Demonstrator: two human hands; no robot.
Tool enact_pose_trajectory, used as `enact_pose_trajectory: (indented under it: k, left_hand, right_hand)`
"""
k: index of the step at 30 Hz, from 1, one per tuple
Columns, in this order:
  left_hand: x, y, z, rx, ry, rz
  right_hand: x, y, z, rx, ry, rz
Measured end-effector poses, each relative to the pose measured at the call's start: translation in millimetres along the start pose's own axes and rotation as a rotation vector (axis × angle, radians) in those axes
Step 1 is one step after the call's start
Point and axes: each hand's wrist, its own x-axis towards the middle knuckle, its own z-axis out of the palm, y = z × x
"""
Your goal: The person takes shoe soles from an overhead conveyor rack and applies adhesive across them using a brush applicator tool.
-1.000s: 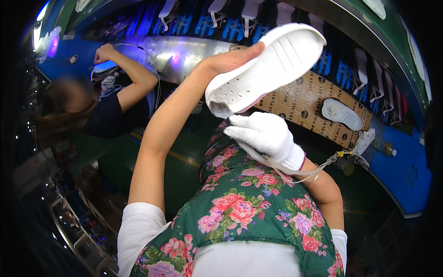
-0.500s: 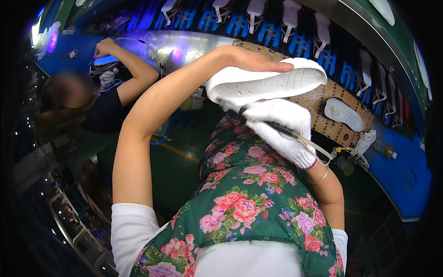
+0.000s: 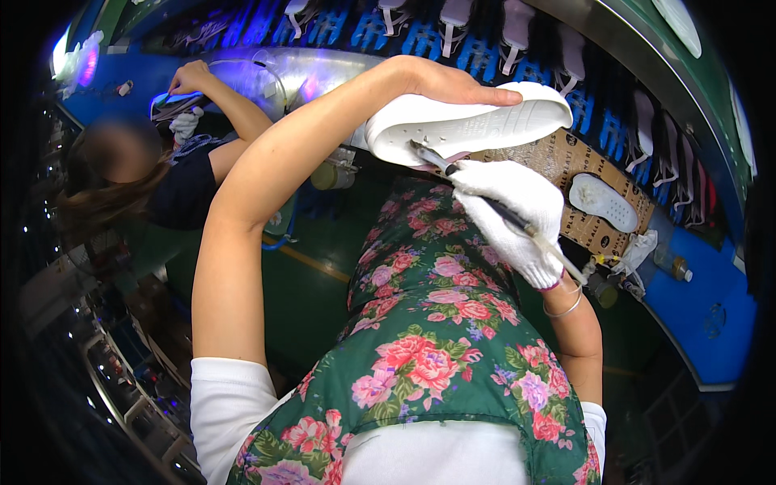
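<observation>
My bare left hand (image 3: 454, 86) is closed on the upper side of a white shoe sole (image 3: 485, 125), its thumb lying along the rim. The sole is held tilted, so its hollowed inside with small holes faces me. In a white knit glove, my right hand (image 3: 517, 212) grips a dark-handled brush (image 3: 435, 158) with a pale tube running from its rear end past my wrist. The brush tip is inside the left end of the sole, seemingly against its inner surface. My left fingers are hidden behind the sole.
A grey-white perforated insole-shaped piece (image 3: 602, 202) lies on printed cardboard (image 3: 540, 162). A small bottle (image 3: 677, 265) and crumpled white cloth (image 3: 638, 246) are on the blue table (image 3: 707, 323). Shoe uppers (image 3: 517, 24) stand over blue holders behind. A co-worker (image 3: 190, 178) sits at left.
The brush has moved from the sole's lower outer edge up into its left inside end. My right hand has shifted slightly right; the sole has risen a little.
</observation>
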Motion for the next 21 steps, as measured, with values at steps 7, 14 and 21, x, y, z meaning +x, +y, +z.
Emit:
enact_pose_trajectory:
  k: [7, 14, 21]
  left_hand:
    - [-47.1, 31.5, -16.8, -0.236, 0.025, -0.115]
    - [-40.8, 2.3, 27.0, -1.510, 0.051, 0.435]
    - [-36.5, -5.9, 106.1, -1.602, 0.219, 0.491]
  right_hand:
    - [-2.8, 1.4, 8.1, 0.211, 0.090, 0.038]
    - [1.4, 12.1, -13.0, 0.753, 0.617, 0.565]
    - [12.1, 20.7, -29.8, 0.123, 0.387, 0.394]
